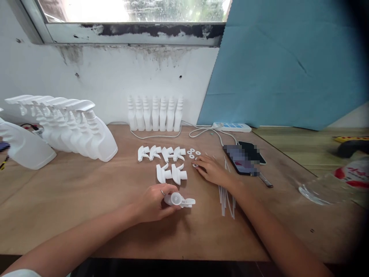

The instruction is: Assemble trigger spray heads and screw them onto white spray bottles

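Note:
My left hand [154,204] is closed around a white trigger spray head [176,199], its round collar opening facing up toward me. My right hand [215,172] reaches over the table with thumb and fingertips pinched on a small white washer [195,165]. Just beyond those fingertips lies a loose group of similar white washers [191,156]. Between my hands and the wall, several more spray heads rest on their sides, in a back row [155,152] and a front pair [179,174]. Thin white dip tubes [223,200] lie partly hidden under my right forearm.
Assembled white spray bottles [105,140] stand in a row at left. Several slim white bottles [155,115] line the wall. Right of my hand are two phones [240,159], a cable [198,132], a power strip [233,127] and a clear plastic bottle [325,188].

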Available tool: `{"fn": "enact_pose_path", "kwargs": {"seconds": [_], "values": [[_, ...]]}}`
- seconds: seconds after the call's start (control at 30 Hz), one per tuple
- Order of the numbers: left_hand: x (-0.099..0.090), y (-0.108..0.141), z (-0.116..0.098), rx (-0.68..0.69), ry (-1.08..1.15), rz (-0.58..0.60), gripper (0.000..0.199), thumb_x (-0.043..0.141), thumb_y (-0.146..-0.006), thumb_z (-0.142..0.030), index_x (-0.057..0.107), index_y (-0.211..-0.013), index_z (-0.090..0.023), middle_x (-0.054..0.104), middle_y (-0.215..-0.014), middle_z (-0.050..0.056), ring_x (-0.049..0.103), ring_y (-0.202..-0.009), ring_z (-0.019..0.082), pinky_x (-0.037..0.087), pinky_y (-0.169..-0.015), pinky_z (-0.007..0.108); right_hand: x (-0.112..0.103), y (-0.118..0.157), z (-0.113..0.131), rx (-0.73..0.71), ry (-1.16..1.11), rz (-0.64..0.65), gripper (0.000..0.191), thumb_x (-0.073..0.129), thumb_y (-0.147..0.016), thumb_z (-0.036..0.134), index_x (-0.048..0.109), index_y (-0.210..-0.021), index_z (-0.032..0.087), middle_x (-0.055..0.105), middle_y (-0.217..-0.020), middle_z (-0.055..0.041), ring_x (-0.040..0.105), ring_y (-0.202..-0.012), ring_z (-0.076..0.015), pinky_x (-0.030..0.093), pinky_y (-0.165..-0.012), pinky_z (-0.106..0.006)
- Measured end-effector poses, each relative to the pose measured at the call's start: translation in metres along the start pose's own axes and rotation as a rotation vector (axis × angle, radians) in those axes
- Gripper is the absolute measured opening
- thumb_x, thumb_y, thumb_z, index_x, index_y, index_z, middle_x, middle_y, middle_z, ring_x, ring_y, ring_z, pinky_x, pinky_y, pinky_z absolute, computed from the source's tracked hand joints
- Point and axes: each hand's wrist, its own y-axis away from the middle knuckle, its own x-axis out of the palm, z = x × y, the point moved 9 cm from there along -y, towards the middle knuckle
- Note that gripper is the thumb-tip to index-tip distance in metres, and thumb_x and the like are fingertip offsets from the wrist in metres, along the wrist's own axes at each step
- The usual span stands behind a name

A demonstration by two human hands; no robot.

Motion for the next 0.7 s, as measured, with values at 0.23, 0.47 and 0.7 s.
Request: {"fn": "enact_pose_path", "kwargs": {"seconds": [0.23, 0.47, 0.7], "values": [[-0.001, 0.001, 0.005, -0.038, -0.017, -0.018, 0.030, 0.065, -0.081, -0.039, 0.057, -0.103, -0.020, 0.065, -0.083, 0.001, 0.055, -0.067, 0.013, 0.042, -0.062, 0.024, -0.002, -0.001, -0.009, 0.048, -0.097, -0.038, 0.013, 0.048, -0.092, 0.018, 0.061, -0.095, 0.019, 0.060, -0.100, -0.0096, 0.055, -0.097, -0.0237, 0.043, -0.085, -0.037], [-0.001, 0.000, 0.005, -0.044, 0.018, -0.027, 0.031, 0.065, -0.081, -0.040, 0.059, -0.103, -0.019, 0.065, -0.081, 0.001, 0.053, -0.064, 0.011, 0.042, -0.061, 0.023, -0.024, -0.002, 0.013, 0.002, -0.309, -0.169, 0.012, 0.049, -0.091, 0.019, 0.055, -0.081, 0.020, 0.060, -0.082, -0.0049, 0.057, -0.079, -0.0200, 0.045, -0.075, -0.034], [-0.001, -0.001, 0.009, -0.092, 0.048, -0.036, 0.026, 0.066, -0.080, -0.036, 0.060, -0.098, -0.019, 0.062, -0.080, 0.000, 0.051, -0.065, 0.011, 0.043, -0.061, 0.022, -0.066, 0.009, 0.093, -0.202, -0.642, -0.371, 0.007, 0.052, -0.091, 0.019, 0.058, -0.089, 0.022, 0.063, -0.087, -0.0057, 0.061, -0.082, -0.0178, 0.049, -0.074, -0.032]]}}
